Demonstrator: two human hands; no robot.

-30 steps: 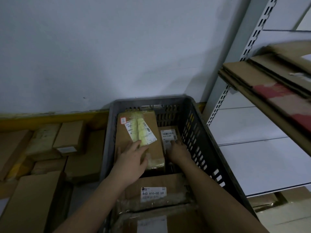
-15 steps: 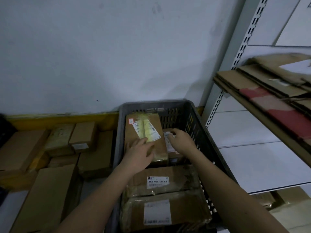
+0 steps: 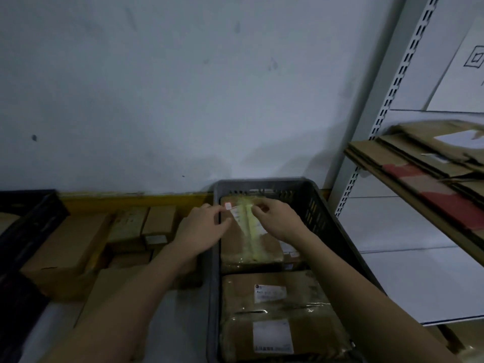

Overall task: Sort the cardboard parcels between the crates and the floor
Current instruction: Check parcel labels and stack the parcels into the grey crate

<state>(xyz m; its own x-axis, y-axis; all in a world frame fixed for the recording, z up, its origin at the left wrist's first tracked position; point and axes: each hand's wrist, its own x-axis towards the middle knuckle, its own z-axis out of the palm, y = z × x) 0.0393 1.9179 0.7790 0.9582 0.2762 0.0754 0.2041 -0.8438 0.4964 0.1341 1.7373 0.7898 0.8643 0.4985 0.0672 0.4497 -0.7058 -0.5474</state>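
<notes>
The yellow-taped parcel (image 3: 251,231) lies at the far end of the grey plastic crate (image 3: 322,205), its top face crossed lengthwise by a strip of yellowish tape and bearing a white label with a small red-and-white sticker near its far left corner. Both hands are at its far end. The left hand (image 3: 201,231) reaches over the crate's left wall, its fingers (image 3: 222,209) bent toward the parcel's left edge; whether they actually grip it cannot be told. The right hand (image 3: 277,221) rests on the parcel's upper right part, its fingers (image 3: 258,208) curled and pinching at the tape or label near the far edge. A smaller parcel is wedged beside the taped one on the right, mostly hidden under the right forearm.

Nearer in the same crate lie two more cardboard parcels wrapped in clear film: a middle parcel (image 3: 269,289) with a small white label, and a near parcel (image 3: 272,336) with a larger white label.

On the floor left of the crate, several plain cardboard boxes (image 3: 86,244) sit close together against a yellow strip along the wall's base. A black crate (image 3: 31,218) shows at the far left edge. On the right, a white metal shelf rack (image 3: 392,87) carries a stack of flattened cardboard (image 3: 424,163).
</notes>
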